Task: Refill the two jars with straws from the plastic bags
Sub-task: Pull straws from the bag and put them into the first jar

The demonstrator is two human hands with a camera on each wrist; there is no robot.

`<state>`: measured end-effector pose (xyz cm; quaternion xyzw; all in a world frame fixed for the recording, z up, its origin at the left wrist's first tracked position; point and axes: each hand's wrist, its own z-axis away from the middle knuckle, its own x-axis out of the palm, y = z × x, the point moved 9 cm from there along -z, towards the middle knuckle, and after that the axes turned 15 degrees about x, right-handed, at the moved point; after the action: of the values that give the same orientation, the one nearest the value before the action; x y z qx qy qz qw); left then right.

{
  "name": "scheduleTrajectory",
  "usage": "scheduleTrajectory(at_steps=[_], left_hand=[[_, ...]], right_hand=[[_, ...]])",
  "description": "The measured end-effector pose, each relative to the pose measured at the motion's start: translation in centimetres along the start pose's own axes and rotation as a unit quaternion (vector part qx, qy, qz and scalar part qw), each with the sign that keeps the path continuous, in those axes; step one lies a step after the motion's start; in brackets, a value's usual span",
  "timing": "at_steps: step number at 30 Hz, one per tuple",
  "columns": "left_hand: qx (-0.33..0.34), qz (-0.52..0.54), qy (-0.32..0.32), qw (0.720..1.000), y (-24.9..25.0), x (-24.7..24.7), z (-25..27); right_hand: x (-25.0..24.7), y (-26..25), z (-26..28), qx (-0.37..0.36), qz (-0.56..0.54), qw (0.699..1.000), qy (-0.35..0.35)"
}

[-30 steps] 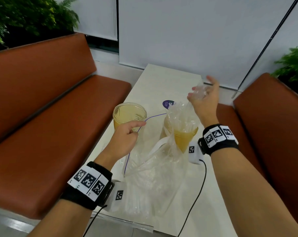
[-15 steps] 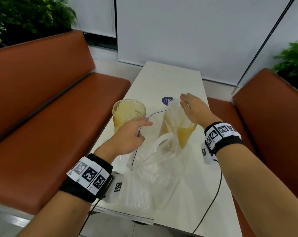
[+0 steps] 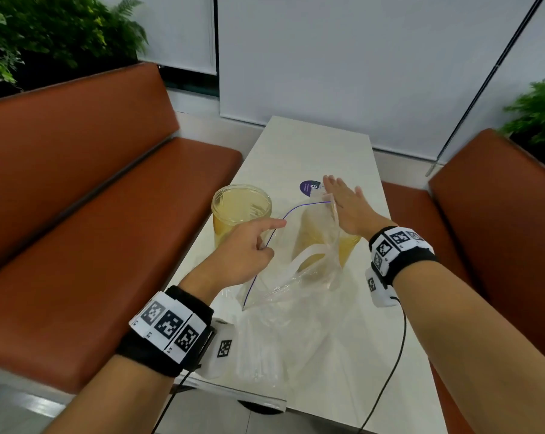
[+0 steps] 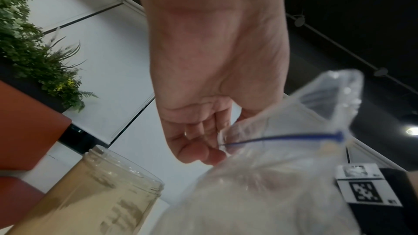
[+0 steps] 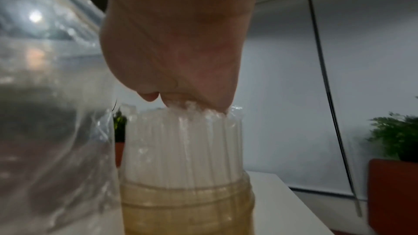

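Note:
Two amber-tinted jars stand on the white table [image 3: 311,145]. The left jar [image 3: 241,211] is open at the top. The right jar [image 5: 185,208] holds upright clear straws [image 5: 183,140] that stick out above its rim. My right hand [image 3: 340,195] lies flat on their tops with straight fingers. A clear zip bag [image 3: 296,270] with a blue seal line leans against that jar. My left hand [image 3: 266,242] pinches the bag's edge [image 4: 228,142] at the seal. A second bag of straws [image 3: 264,355] lies flat near the table's front edge.
Brown padded benches [image 3: 92,245] run along both sides of the narrow table. A purple round sticker [image 3: 308,187] sits just beyond the jars. A black cable [image 3: 399,355] hangs from my right wrist across the table. Plants stand at both far corners.
My right hand came down from a raised hold on the bag's top corner, let go of it and flattened onto the straws. My left hand kept its pinch on the bag.

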<state>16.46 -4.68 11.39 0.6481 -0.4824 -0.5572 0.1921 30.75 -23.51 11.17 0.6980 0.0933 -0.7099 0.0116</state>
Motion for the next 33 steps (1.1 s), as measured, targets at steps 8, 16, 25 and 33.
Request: scheduleTrajectory(at_steps=[8, 16, 25, 33], left_hand=[[0.006, 0.020, -0.001, 1.000, 0.4, 0.8, 0.3], [0.068, 0.074, -0.003, 0.995, 2.1, 1.3, -0.1], [0.070, 0.199, -0.002, 0.977, 2.7, 2.6, 0.5], [0.034, 0.247, 0.117, 0.961, 1.6, -0.4, 1.2]], right_hand=[[-10.5, -6.7, 7.1, -0.070, -0.308, 0.946, 0.076], [3.6, -10.5, 12.1, -0.052, 0.082, 0.946, -0.309], [7.9, -11.5, 16.0, -0.091, -0.142, 0.869, -0.466], [5.2, -9.5, 15.0, -0.066, -0.353, 0.805, -0.473]])
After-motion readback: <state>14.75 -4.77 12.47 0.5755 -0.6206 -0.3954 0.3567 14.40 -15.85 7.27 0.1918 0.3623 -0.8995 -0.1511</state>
